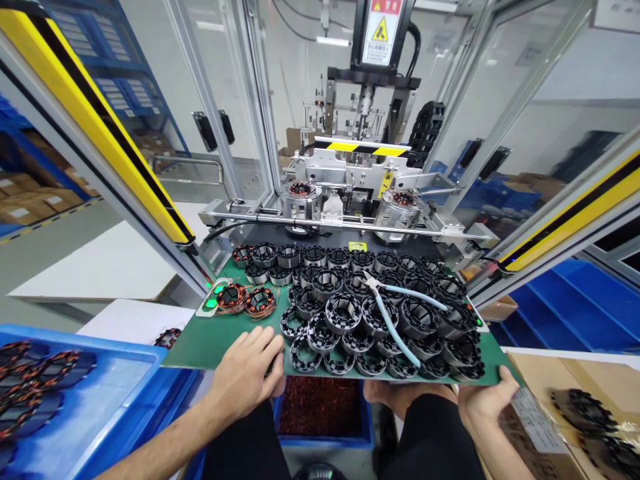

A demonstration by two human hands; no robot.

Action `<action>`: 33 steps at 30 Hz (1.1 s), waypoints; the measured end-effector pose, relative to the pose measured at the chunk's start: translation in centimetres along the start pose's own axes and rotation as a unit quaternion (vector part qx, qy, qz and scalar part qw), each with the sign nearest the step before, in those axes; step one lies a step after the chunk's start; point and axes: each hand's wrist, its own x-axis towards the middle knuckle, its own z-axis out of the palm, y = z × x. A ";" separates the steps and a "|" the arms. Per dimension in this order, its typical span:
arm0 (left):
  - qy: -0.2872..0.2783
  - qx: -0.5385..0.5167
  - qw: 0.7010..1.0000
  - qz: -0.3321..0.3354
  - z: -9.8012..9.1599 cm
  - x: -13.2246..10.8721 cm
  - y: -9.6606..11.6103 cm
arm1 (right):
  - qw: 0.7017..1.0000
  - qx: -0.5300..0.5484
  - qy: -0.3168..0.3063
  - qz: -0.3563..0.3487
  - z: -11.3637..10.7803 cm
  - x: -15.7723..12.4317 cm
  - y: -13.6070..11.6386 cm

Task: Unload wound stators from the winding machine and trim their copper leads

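My left hand (250, 370) lies flat on the near edge of a green mat (210, 340), fingers stretched out, just left of a pile of black ring-shaped stator cores (370, 310). My right hand (487, 400) grips the mat's near right corner, thumb on top and fingers under the edge. A pair of cutters with light blue handles (400, 313) lies on top of the cores. Two cores wound with copper wire (246, 300) sit on the mat's left side.
Behind the mat stands a winding machine (350, 193) with two fixtures holding cores, framed by yellow-striped posts. A blue tray (60, 393) of wound cores is at the left, a cardboard box (575, 407) with cores at the right, a blue bin of copper scrap (320, 407) below.
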 end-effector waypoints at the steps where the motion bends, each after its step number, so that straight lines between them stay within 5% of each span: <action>1: -0.001 0.000 1.000 0.001 0.0 0.0 0.0 | 1.000 0.002 -0.001 0.000 0.0 0.0 0.0; 33: 0.005 -0.006 1.000 0.002 0.1 0.0 -0.1 | 1.000 0.014 0.009 -0.013 0.0 0.2 0.1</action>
